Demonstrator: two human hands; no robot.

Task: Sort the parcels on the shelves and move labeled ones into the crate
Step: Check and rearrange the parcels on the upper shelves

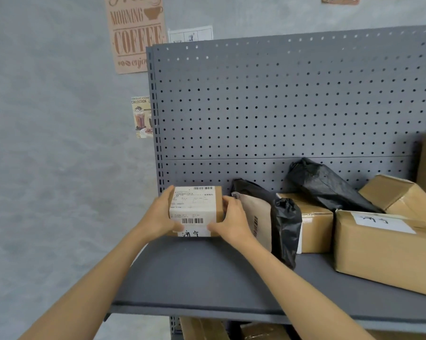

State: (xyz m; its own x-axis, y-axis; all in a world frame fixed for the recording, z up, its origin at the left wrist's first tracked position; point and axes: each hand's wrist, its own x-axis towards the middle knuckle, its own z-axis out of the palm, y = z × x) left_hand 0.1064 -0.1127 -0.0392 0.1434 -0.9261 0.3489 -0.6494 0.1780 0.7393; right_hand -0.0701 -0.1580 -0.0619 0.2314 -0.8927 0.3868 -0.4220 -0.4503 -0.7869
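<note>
A small cardboard parcel (pixel 194 209) with a white shipping label and barcodes sits at the far left of the grey shelf (pixel 202 273), against the pegboard. My left hand (pixel 160 214) grips its left side, thumb on the front. My right hand (pixel 231 220) grips its right side, fingers curled over the edge. Further right lie a brown paper mailer (pixel 256 219) with a barcode, a black plastic bag parcel (pixel 286 229), a brown box (pixel 315 229), a second black bag (pixel 327 187) and a large box (pixel 383 249) with a white handwritten label. No crate is in view.
A grey pegboard back panel (pixel 280 106) rises behind the shelf. More cardboard boxes (pixel 401 195) stack at the far right, and others (pixel 202 330) show on the shelf below. Posters (pixel 135 35) hang on the grey wall to the left.
</note>
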